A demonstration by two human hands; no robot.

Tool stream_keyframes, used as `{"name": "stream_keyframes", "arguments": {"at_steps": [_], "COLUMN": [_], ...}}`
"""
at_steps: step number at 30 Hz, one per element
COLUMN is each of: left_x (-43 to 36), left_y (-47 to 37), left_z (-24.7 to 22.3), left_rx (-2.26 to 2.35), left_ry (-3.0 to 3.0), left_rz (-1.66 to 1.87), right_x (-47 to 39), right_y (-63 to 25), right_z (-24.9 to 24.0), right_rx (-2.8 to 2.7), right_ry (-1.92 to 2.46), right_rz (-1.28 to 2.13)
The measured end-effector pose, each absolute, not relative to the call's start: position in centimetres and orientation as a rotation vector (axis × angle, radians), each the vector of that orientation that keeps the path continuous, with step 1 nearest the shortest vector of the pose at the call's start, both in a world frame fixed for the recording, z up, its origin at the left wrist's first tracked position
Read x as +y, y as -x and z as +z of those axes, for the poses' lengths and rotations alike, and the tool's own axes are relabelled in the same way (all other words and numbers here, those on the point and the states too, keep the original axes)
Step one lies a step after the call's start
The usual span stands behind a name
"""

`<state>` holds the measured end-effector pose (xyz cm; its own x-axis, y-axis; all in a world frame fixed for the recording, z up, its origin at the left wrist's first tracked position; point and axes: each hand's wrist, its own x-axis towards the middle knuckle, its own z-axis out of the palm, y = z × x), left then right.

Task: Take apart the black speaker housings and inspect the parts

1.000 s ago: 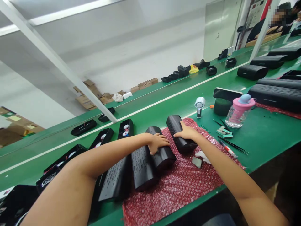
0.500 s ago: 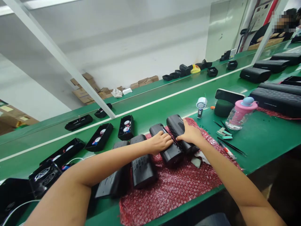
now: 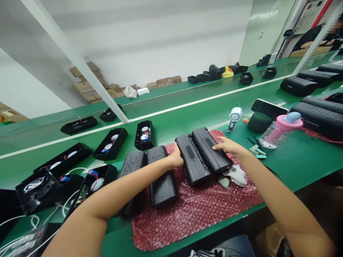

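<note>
Two black speaker housings lie side by side on red bubble wrap [image 3: 158,232], almost touching along their long edges. My left hand [image 3: 176,157] grips the outer edge of the left housing [image 3: 197,169], its fingers partly hidden behind that edge. On the right housing [image 3: 210,144], my right hand [image 3: 229,145] has its thumb on top and its fingers at the outer side. Both housings show a smooth face with an oval recess. Left of them rest two more housings with slotted grilles, one nearer [image 3: 162,189] and one farther left [image 3: 132,162], partly behind my left forearm.
Open black cases [image 3: 144,135] with wired round parts stand on the green bench at left, among white cables [image 3: 64,210]. A handheld fan [image 3: 235,116], a pink-lidded bottle [image 3: 278,132] and a white cloth [image 3: 237,175] are at right. More black housings [image 3: 297,85] line the far right, where a person sits.
My left hand has moved from the top of the left housing to its outer edge. The two housings now lie closer together with their oval recesses showing. My right hand has shifted outward.
</note>
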<state>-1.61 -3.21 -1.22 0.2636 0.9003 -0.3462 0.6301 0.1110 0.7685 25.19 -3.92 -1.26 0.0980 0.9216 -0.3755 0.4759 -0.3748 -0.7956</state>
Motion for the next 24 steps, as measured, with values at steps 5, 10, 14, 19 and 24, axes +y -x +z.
{"name": "stream_keyframes", "arguments": {"at_steps": [5, 10, 14, 19, 24], "left_x": [-4.1, -4.8, -5.3, -5.7, -5.7], "left_y": [0.3, -1.1, -1.5, -1.5, -1.3], "left_z": [-0.9, -1.2, -1.4, -1.3, -1.7], "left_rx": [1.392, 1.291, 1.222, 1.213, 1.249], "left_ry": [-1.123, -0.939, -0.874, -0.817, -0.829], "left_rz": [0.428, 0.71, 0.847, 0.892, 0.881], "right_x": [-3.9, -3.7, -3.7, -3.9, -3.7], "right_y": [-24.6, -24.4, -24.7, -24.6, -24.4], "right_z": [-2.5, -3.5, -3.7, -3.1, -2.5], "right_rx": [-1.185, -1.079, -1.066, -1.029, -0.897], "right_ry": [1.69, 1.594, 1.54, 1.482, 1.477], "right_rz": [1.446, 1.512, 1.549, 1.596, 1.666]}}
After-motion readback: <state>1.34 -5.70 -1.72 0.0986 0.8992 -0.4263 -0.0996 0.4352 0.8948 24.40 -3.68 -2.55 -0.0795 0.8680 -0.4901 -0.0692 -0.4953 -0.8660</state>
